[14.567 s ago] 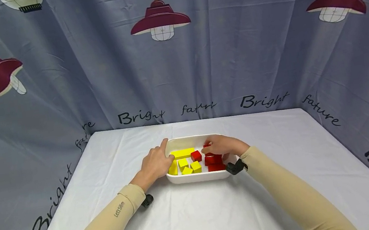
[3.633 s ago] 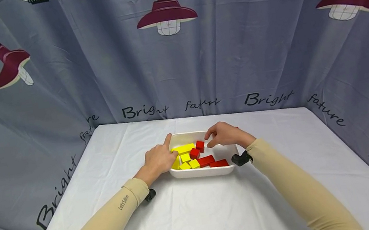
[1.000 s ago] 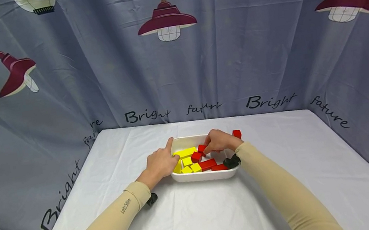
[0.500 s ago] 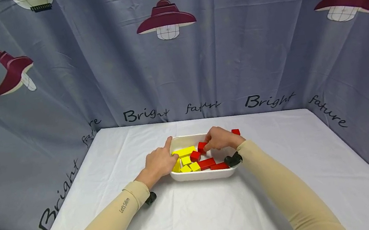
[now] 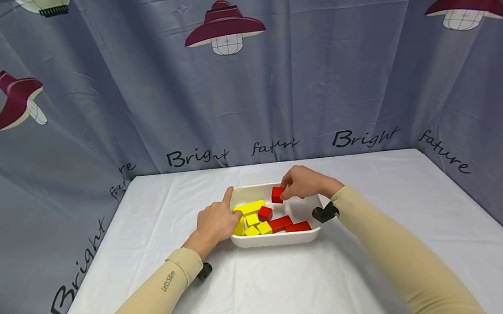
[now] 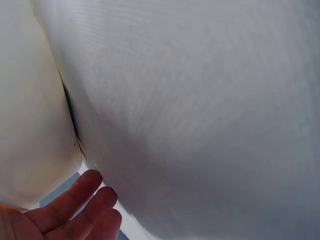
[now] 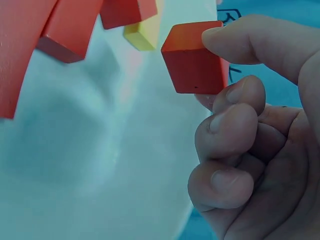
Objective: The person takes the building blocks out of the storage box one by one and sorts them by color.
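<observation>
Moved: R hand (image 5: 306,181) w/ held red cube (image 5: 277,195), shifted twd 12 o'clock, clear of loose red cube (image 5: 265,213) vs. 0.5 s ago.

- Curtain (image 5: 242,98), grey-blue, lamp print; 12 o'clock, behind tbl.
- Tbl (image 5: 278,295), white cloth.
- White tray (image 5: 274,239), on tbl; clock below centred on it.
- L hand (image 5: 214,222), 9 o'clock; thumb over rim, other fingers outside, clamped on tray wall.
- R hand, 1–2 o'clock; thumb + fingers pinching held red cube, rest curled.
- Yellow bar (image 5: 250,208), 10 o'clock.
- Red bars (image 5: 279,224), two, 5–6 o'clock.
- Yellow cubes (image 5: 264,228), approx. 7–8 o'clock.
- Held red cube, 12 o'clock, over tray; loose one nr. ctr.
</observation>
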The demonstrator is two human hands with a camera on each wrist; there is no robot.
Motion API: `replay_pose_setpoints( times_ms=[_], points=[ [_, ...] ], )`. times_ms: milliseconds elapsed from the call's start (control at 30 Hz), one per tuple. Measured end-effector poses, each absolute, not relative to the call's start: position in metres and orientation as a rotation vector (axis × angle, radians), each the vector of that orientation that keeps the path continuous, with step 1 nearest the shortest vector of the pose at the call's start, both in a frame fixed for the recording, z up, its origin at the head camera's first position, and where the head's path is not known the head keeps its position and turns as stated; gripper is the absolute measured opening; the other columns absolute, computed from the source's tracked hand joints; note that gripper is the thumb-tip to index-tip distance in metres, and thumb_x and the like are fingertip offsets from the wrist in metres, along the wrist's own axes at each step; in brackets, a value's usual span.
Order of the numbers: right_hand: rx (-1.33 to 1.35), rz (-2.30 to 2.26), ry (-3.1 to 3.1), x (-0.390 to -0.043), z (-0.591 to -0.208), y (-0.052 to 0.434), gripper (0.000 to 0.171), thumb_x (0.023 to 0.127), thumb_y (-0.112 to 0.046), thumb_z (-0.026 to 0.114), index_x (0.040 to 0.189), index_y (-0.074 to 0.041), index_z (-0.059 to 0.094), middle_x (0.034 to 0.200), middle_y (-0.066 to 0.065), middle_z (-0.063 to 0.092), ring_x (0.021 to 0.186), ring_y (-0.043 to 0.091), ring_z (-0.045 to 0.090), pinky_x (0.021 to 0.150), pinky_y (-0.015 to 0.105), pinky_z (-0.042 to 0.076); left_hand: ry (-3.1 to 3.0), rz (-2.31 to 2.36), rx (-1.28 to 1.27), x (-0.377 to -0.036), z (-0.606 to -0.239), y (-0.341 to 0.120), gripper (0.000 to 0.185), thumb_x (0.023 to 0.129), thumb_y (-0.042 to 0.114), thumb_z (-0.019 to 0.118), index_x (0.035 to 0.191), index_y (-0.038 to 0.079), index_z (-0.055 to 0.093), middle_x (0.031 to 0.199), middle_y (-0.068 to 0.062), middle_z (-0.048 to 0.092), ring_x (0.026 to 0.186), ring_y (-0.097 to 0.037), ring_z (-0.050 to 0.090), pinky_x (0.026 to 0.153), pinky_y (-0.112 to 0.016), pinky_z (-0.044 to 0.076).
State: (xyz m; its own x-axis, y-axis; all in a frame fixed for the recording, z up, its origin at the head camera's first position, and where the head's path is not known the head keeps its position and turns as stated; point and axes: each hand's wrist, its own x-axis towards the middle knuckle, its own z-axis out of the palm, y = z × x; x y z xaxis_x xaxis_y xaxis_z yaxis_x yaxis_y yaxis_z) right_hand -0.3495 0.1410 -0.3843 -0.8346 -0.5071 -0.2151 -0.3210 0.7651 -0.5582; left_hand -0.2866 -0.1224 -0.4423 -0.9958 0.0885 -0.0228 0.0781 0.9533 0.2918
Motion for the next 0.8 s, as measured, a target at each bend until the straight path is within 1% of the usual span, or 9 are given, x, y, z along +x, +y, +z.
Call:
replay_pose_setpoints(
  times_ms=[67,133,300,367,467,600,700,800],
  points=[
    [-0.622,-0.749,2.614,-0.349,-0.381,0.144,0.023,0.087,-0.024,0.073,0.103,-0.008,0.075,0.087,0.008,0.071,0.064,0.019,0.056,0.060,0.027,0.048,3.067,0.456,0.131,-0.287,-0.442,-0.122,0.076,0.094,0.042,0.049,0.162,0.023,0.021,0.079,-0.008,0.064,0.067,-0.024,0.058,0.055,-0.037,0.043],
    [-0.608,-0.756,2.624,-0.348,-0.377,0.148,0.025,0.087,-0.023,0.073,0.106,-0.007,0.075,0.088,0.007,0.071,0.068,0.022,0.058,0.061,0.028,0.050,3.067,0.456,0.133,-0.287,-0.443,-0.122,0.076,0.094,0.043,0.049,0.162,0.023,0.021,0.078,-0.007,0.063,0.067,-0.024,0.059,0.055,-0.037,0.043],
    [-0.567,-0.754,2.655,-0.347,-0.371,0.158,0.033,0.087,-0.024,0.072,0.113,-0.005,0.072,0.089,0.009,0.067,0.077,0.025,0.060,0.065,0.029,0.052,3.074,0.457,0.135,-0.287,-0.443,-0.123,0.075,0.094,0.043,0.050,0.161,0.023,0.022,0.088,-0.011,0.068,0.068,-0.024,0.059,0.056,-0.037,0.045],
    [-0.560,-0.752,2.671,-0.347,-0.369,0.164,0.034,0.087,-0.023,0.072,0.115,-0.004,0.072,0.089,0.011,0.066,0.074,0.022,0.058,0.064,0.028,0.051,3.076,0.460,0.138,-0.287,-0.443,-0.124,0.075,0.094,0.042,0.050,0.161,0.023,0.022,0.090,-0.011,0.068,0.069,-0.024,0.059,0.056,-0.038,0.045],
    [-0.544,-0.752,2.691,-0.347,-0.368,0.172,0.033,0.088,-0.022,0.071,0.115,-0.004,0.072,0.088,0.011,0.065,0.069,0.019,0.055,0.061,0.028,0.050,3.081,0.471,0.141,-0.287,-0.443,-0.124,0.075,0.094,0.041,0.050,0.161,0.023,0.023,0.087,-0.010,0.067,0.069,-0.024,0.059,0.057,-0.038,0.045],
    [-0.511,-0.773,2.697,-0.347,-0.366,0.182,0.033,0.088,-0.022,0.070,0.115,-0.003,0.071,0.087,0.014,0.065,0.063,0.020,0.056,0.061,0.030,0.050,3.084,0.474,0.141,-0.286,-0.443,-0.123,0.075,0.093,0.041,0.050,0.161,0.023,0.023,0.088,-0.010,0.068,0.069,-0.024,0.059,0.057,-0.038,0.045],
    [-0.483,-0.786,2.703,-0.347,-0.366,0.190,0.033,0.089,-0.023,0.069,0.115,-0.002,0.070,0.088,0.017,0.067,0.065,0.024,0.060,0.064,0.030,0.051,3.082,0.470,0.138,-0.287,-0.443,-0.124,0.075,0.093,0.041,0.050,0.161,0.023,0.023,0.090,-0.011,0.069,0.069,-0.024,0.059,0.057,-0.038,0.045],
    [-0.462,-0.787,2.719,-0.350,-0.368,0.197,0.035,0.090,-0.024,0.069,0.117,-0.002,0.070,0.090,0.019,0.070,0.068,0.024,0.062,0.064,0.029,0.049,3.082,0.472,0.134,-0.287,-0.443,-0.124,0.075,0.093,0.041,0.050,0.161,0.024,0.023,0.092,-0.011,0.069,0.070,-0.024,0.059,0.057,-0.038,0.045]
  ],
)
